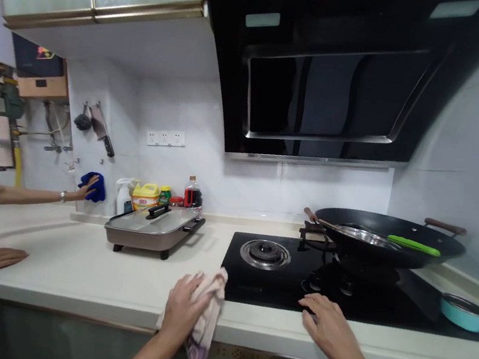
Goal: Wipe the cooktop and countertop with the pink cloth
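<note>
My left hand (pixel 183 310) is closed around a pale pink cloth (pixel 208 315) on the counter, just left of the gas hob (pixel 245 281). One end of the cloth hangs over the counter's front edge. My right hand (pixel 327 326) has its fingers stretched out over the hob's front edge, holding nothing; it is near the burner knobs (pixel 317 280). Behind it, a large black wok (pixel 392 257) sits on the right burner, with a metal strainer (pixel 365 236) and a green-handled utensil (pixel 414 245) in it. The left burner (pixel 265 253) is bare.
A lidded electric pan (pixel 142 238) stands on the counter (pixel 65 260), with several bottles (pixel 145 195) behind it. A turquoise bowl (pixel 461 313) sits at far right. At left, a co-worker presses a blue cloth (pixel 93 187) to the wall. The range hood (pixel 327 96) hangs overhead.
</note>
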`<state>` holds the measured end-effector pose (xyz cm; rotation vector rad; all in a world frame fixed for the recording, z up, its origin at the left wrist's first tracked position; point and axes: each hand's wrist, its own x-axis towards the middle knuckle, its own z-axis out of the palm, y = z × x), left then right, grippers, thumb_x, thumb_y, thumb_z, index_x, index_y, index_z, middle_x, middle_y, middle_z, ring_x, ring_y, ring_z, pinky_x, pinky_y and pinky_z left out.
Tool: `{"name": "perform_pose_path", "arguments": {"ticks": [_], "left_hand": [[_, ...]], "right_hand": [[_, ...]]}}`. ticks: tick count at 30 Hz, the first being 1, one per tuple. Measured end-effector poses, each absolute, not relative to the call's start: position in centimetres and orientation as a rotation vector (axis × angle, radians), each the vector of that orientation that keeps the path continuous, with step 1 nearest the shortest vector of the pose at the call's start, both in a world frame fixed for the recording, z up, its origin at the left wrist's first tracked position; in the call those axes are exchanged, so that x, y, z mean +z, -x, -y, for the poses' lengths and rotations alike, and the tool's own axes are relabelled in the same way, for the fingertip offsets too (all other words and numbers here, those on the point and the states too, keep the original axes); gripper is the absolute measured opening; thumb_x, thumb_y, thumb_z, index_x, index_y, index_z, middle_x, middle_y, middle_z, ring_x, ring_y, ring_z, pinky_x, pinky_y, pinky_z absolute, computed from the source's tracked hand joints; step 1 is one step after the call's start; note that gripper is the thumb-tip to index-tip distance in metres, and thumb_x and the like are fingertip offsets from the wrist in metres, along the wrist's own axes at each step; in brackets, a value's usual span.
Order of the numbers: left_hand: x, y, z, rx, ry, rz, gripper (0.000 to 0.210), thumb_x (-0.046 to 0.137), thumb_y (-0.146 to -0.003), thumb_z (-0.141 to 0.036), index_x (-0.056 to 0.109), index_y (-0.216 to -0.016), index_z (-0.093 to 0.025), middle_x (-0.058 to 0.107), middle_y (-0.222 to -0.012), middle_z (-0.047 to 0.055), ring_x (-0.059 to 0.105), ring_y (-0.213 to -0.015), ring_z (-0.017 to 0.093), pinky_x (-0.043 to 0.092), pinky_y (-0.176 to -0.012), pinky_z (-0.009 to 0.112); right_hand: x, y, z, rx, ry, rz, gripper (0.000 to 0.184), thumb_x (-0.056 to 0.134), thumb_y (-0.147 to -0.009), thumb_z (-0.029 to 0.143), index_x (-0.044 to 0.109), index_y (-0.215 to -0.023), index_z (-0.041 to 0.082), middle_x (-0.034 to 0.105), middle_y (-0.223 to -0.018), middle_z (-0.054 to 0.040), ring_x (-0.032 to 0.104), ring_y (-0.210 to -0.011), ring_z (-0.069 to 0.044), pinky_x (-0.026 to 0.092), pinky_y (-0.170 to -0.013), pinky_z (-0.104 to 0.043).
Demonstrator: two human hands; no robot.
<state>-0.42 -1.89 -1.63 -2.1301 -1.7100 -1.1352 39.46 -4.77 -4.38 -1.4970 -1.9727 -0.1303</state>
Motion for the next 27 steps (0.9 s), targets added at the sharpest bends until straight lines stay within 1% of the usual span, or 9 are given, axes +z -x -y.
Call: {"name": "perform_pose_path", "arguments": {"ticks": [3,5,7,9,12,14,16,21,27], "left_hand": [[1.4,-1.5,-0.8,-1.142,2.144,1.769,0.046,0.047,-0.100,-0.045,0.067,-0.138,-0.029,0.063,-0.148,0.009,0.055,-0.138,0.029,0.046,-0.115,0.045],[2.5,-3.6,-2.4,-0.981,2.266,1.831,0.051,0.044,-0.101,-0.048,0.063,-0.144,-0.028,0.059,-0.153,0.010,0.052,-0.142,0.030,0.044,-0.116,0.047],[2.8,-6.0,-3.6,-0.718,2.410,1.880,0.056,0.045,-0.100,-0.056,0.061,-0.147,-0.031,0.052,-0.160,0.010,0.046,-0.147,0.034,0.041,-0.118,0.054],[2.5,-8.2,-4.2,-0.477,2.508,1.896,0.063,0.046,-0.095,-0.069,0.061,-0.147,-0.037,0.042,-0.168,0.008,0.034,-0.154,0.040,0.034,-0.120,0.064],[1.7,-10.9,-3.8,-0.345,2.579,1.841,0.073,0.045,-0.089,-0.082,0.060,-0.148,-0.041,0.034,-0.172,0.006,0.019,-0.159,0.045,0.023,-0.122,0.070],[1.1,-12.2,-2.9,-0.388,2.602,1.769,0.073,0.042,-0.091,-0.081,0.062,-0.147,-0.040,0.038,-0.169,0.007,0.021,-0.158,0.044,0.021,-0.123,0.068],[0.5,-13.0,-1.7,-0.469,2.621,1.666,0.069,0.043,-0.093,-0.077,0.065,-0.144,-0.037,0.044,-0.165,0.008,0.029,-0.153,0.042,0.023,-0.123,0.065],[-0.3,-12.6,0.2,-0.651,2.634,1.515,0.058,0.052,-0.093,-0.070,0.070,-0.138,-0.038,0.057,-0.151,0.007,0.047,-0.137,0.036,0.037,-0.115,0.055],[0.3,-7.2,-1.1,-0.669,2.512,1.735,0.060,0.057,-0.091,-0.071,0.067,-0.141,-0.038,0.052,-0.158,0.009,0.047,-0.142,0.036,0.038,-0.115,0.052]], "right_hand": [[-4.1,-39.4,4.9,-0.126,1.501,1.974,0.038,0.045,-0.096,0.030,0.075,-0.118,0.024,0.072,-0.128,-0.0094,0.064,-0.121,-0.026,0.046,-0.104,-0.045],[-4.0,-39.3,5.0,-0.129,1.508,1.967,0.037,0.047,-0.095,0.030,0.075,-0.118,0.025,0.072,-0.127,-0.0089,0.064,-0.121,-0.026,0.046,-0.104,-0.045],[-4.1,-39.3,5.0,-0.143,1.515,1.958,0.036,0.047,-0.094,0.028,0.075,-0.117,0.026,0.072,-0.127,-0.0083,0.064,-0.121,-0.026,0.047,-0.104,-0.044],[-4.2,-39.4,4.9,-0.148,1.515,1.963,0.036,0.047,-0.095,0.028,0.075,-0.117,0.026,0.072,-0.127,-0.0080,0.064,-0.121,-0.025,0.047,-0.103,-0.043],[-4.4,-39.7,4.7,-0.133,1.520,1.978,0.037,0.046,-0.095,0.029,0.074,-0.118,0.026,0.072,-0.129,-0.0080,0.064,-0.122,-0.025,0.046,-0.104,-0.044],[-4.5,-39.9,4.6,-0.117,1.532,1.969,0.037,0.046,-0.095,0.031,0.075,-0.118,0.026,0.071,-0.130,-0.0077,0.063,-0.123,-0.026,0.045,-0.105,-0.045],[-4.7,-40.1,4.5,-0.103,1.540,1.958,0.037,0.047,-0.094,0.033,0.075,-0.118,0.028,0.071,-0.131,-0.0069,0.062,-0.125,-0.027,0.045,-0.106,-0.046],[-5.3,-40.4,4.3,-0.117,1.551,1.961,0.039,0.045,-0.093,0.034,0.076,-0.117,0.029,0.071,-0.132,-0.0058,0.063,-0.126,-0.026,0.046,-0.107,-0.046],[-5.7,-40.6,3.9,-0.146,1.547,1.961,0.041,0.044,-0.094,0.036,0.076,-0.118,0.029,0.072,-0.132,-0.0065,0.064,-0.125,-0.026,0.047,-0.106,-0.046]]}}
